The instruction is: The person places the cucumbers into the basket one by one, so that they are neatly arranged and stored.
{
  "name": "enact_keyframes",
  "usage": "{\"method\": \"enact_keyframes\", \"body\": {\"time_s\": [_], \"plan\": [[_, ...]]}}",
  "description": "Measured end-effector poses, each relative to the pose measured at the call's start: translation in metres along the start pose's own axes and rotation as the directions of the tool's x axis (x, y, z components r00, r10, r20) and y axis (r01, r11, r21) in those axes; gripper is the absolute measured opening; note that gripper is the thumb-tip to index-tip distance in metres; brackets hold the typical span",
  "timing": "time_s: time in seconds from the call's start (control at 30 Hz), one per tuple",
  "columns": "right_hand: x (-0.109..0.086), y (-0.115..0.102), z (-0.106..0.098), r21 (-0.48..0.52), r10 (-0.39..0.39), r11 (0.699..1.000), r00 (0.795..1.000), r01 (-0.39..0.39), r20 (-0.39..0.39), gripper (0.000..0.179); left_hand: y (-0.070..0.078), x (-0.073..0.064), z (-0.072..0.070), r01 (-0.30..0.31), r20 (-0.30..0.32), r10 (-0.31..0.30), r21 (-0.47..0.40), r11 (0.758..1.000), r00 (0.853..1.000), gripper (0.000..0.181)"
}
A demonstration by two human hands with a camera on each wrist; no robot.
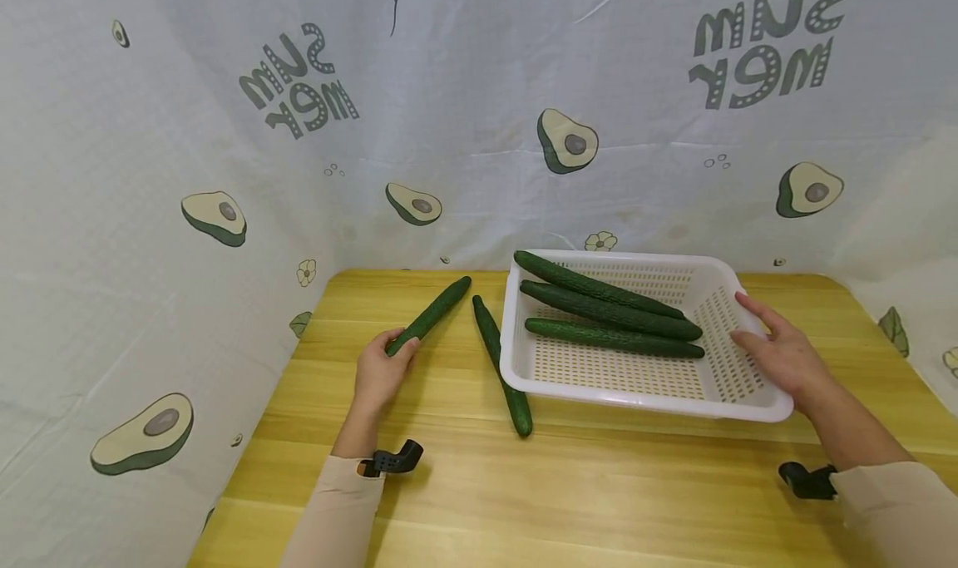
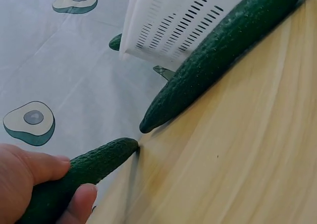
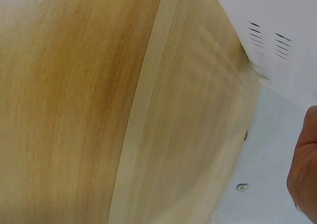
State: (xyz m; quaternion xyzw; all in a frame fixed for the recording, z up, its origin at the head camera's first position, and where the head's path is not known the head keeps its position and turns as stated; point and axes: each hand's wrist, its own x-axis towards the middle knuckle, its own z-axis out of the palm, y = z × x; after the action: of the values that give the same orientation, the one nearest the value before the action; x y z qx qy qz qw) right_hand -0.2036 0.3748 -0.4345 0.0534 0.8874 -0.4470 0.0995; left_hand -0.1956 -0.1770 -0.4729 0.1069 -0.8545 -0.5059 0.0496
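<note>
My left hand [image 1: 380, 372] grips one cucumber [image 1: 436, 313], and my right hand [image 1: 787, 358] holds the white basket [image 1: 636, 395] by its right side. Three cucumbers [image 1: 609, 308] lie inside; another cucumber [image 1: 518, 408] is on the surface [image 1: 599, 485], at the basket's left edge.

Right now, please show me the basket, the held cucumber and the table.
Basket [image 1: 636, 399], head view: its near rim.
Held cucumber [image 1: 434, 312], head view: middle of its visible length.
Table [image 1: 584, 485], head view: bare near surface.
</note>
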Motion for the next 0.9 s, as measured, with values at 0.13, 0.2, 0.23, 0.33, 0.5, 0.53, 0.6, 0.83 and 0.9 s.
{"method": "enact_keyframes", "body": {"time_s": [0.13, 0.2, 0.23, 0.33, 0.5, 0.53, 0.6, 0.83, 0.9], "plan": [[0.0, 0.0, 0.0, 0.001, 0.001, 1.0, 1.0, -0.001, 0.0, 0.07, 0.003, 0.001, -0.001, 0.011, -0.03, -0.014, -0.093, 0.996, 0.999, 0.053], [0.0, 0.0, 0.0, 0.004, 0.001, 1.0, 1.0, -0.001, 0.001, 0.07, 0.003, 0.001, -0.002, 0.022, -0.041, -0.029, -0.147, 0.989, 0.999, 0.054], [0.0, 0.0, 0.0, 0.006, 0.0, 1.0, 1.0, 0.0, 0.002, 0.07, 0.004, 0.001, -0.002, 0.029, -0.048, -0.039, -0.184, 0.983, 0.998, 0.054], [0.001, 0.001, 0.0, 0.009, -0.003, 1.0, 1.0, 0.003, 0.002, 0.07, 0.007, 0.001, -0.004, 0.037, -0.06, -0.059, -0.32, 0.947, 0.996, 0.052], [0.003, 0.003, -0.001, 0.016, -0.004, 1.0, 1.0, 0.004, 0.006, 0.069, 0.013, 0.001, -0.006, -0.009, -0.063, -0.032, -0.568, 0.823, 0.997, 0.042], [0.003, 0.003, -0.001, 0.015, -0.004, 1.0, 1.0, 0.004, 0.005, 0.069, 0.015, 0.001, -0.006, -0.022, -0.064, -0.02, -0.603, 0.798, 0.998, 0.041], [0.003, 0.003, -0.001, 0.013, -0.004, 1.0, 1.0, 0.004, 0.005, 0.069, 0.018, 0.0, -0.005, -0.048, -0.074, 0.002, -0.634, 0.772, 0.997, 0.04], [0.002, 0.003, -0.001, 0.016, -0.003, 1.0, 1.0, 0.003, 0.0, 0.069, 0.03, -0.007, -0.001, -0.108, -0.11, 0.049, -0.634, 0.765, 0.993, 0.039], [0.002, 0.003, 0.0, 0.015, -0.002, 1.0, 1.0, 0.002, -0.001, 0.069, 0.034, -0.011, 0.0, -0.124, -0.098, 0.078, -0.674, 0.728, 0.992, 0.037]]}}
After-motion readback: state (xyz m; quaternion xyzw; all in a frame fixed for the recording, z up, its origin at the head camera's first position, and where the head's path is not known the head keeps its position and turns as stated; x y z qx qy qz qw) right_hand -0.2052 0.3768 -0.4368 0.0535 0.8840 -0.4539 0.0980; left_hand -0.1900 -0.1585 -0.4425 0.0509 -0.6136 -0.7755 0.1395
